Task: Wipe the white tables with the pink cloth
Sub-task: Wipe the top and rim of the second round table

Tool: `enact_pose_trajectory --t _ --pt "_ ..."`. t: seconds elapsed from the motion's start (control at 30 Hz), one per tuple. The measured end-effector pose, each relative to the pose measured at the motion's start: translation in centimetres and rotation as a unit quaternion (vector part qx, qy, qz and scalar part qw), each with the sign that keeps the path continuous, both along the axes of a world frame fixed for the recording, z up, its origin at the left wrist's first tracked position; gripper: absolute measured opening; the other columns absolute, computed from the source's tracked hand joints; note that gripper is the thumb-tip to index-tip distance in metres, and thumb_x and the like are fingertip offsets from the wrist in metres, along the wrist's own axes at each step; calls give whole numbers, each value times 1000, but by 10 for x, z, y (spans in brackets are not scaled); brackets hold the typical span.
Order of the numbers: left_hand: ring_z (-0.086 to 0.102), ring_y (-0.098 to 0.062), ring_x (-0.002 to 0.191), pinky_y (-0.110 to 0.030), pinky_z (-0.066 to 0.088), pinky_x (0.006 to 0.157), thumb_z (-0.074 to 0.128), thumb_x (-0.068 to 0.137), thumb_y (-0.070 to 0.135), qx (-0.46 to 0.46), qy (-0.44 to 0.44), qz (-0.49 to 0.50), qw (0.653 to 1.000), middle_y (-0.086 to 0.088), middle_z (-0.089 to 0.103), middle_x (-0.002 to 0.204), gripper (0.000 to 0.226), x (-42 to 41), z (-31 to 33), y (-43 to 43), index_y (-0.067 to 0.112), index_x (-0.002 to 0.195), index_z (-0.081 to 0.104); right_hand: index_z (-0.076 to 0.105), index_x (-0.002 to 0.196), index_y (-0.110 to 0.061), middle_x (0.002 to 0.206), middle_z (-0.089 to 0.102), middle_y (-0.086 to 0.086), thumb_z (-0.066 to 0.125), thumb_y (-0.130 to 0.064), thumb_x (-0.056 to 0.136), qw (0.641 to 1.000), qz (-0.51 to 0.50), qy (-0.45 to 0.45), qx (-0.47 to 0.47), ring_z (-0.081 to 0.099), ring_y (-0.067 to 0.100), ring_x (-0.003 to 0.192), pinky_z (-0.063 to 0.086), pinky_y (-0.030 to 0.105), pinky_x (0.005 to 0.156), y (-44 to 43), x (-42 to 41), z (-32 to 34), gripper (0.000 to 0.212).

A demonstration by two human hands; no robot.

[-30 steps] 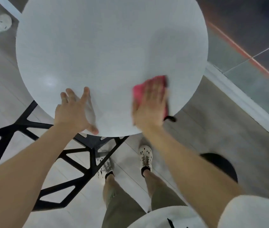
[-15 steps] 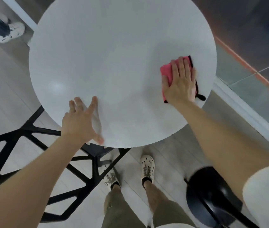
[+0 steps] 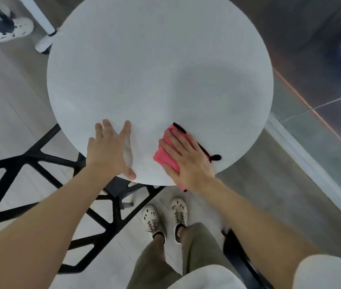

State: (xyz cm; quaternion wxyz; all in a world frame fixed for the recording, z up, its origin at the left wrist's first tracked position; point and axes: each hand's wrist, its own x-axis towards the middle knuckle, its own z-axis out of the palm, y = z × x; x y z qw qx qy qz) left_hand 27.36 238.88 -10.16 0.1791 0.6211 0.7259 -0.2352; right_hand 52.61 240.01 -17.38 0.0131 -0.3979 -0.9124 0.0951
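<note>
A round white table fills the upper middle of the head view. A pink cloth with black trim lies flat on its near edge, one corner hanging over the rim. My right hand presses flat on the cloth with straight fingers. My left hand rests on the table's near edge just left of the cloth, fingers spread on top and thumb along the rim.
A black lattice chair stands under the table's near left side. Another black seat is at my lower right. My feet stand below the table's edge. Another person's shoe and a white leg lie far left. A white ledge runs along the right.
My right hand has slid the pink cloth from the table's right side back toward the near edge, close to my left hand. My left hand keeps its place on the rim.
</note>
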Motion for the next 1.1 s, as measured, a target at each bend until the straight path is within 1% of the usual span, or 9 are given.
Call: enact_pose_trajectory --t 0.17,0.33,0.5,0.6,0.67,0.77,0.93,1.03,1.1 --pt "4 -47 164 -51 47 116 93 42 84 7 5 8 1000 -28 -4 173 176 1 2 1 37 165 -24 22 173 -22 182 12 2 34 -57 113 987 -157 -37 6 2 18 169 10 54 136 78 57 1 71" --pt "-1 -44 166 -50 37 125 90 47 86 18 -19 22 999 -24 -9 176 171 -4 8 -5 38 165 -24 18 173 -17 182 12 7 23 -57 113 976 -212 -57 -2 5 24 169 5 53 136 163 23 1 73" --pt "-12 -24 168 -40 16 134 90 51 83 31 -69 92 993 -3 -20 180 171 -10 11 -15 27 170 -18 17 173 -11 181 13 15 16 -56 111 988 -145 -59 13 6 31 168 6 56 136 239 -52 -2 77" --pt "-14 -20 168 -38 5 136 96 47 75 27 -74 128 989 0 -21 180 175 -7 7 -16 20 171 -15 16 173 -10 180 13 18 13 -54 109 996 -70 -49 17 7 33 168 6 57 135 256 -131 -4 78" --pt "-8 -22 169 -42 8 137 100 42 70 48 -54 167 983 -5 -15 181 179 -3 2 -20 15 172 -12 19 173 -11 179 15 21 15 -53 108 999 7 -43 23 10 35 168 8 58 135 241 -184 -5 77" --pt "4 -27 169 -49 16 136 97 49 69 77 28 202 976 -12 2 181 168 6 -3 -29 7 171 -1 23 172 -12 179 16 22 19 -50 110 990 140 -25 23 11 36 167 10 59 133 182 -219 -8 74" --pt "42 -34 153 -50 38 124 108 33 51 119 67 234 963 -14 48 158 142 17 -6 -37 4 151 43 25 172 -14 180 12 18 26 -48 114 954 300 -6 2 5 34 169 8 58 133 102 -133 -6 67" --pt "52 -33 139 -49 44 115 108 35 50 80 66 235 966 -11 55 143 127 27 -5 -34 8 142 53 27 172 -18 181 12 13 33 -50 114 938 345 1 -34 4 29 169 11 57 134 105 -48 -4 67" --pt "55 -31 130 -44 47 110 104 52 40 54 73 222 971 -9 56 137 104 40 -3 -29 13 141 55 27 172 -20 181 14 9 35 -52 115 944 327 1 -51 6 25 169 13 55 135 127 7 -2 66"
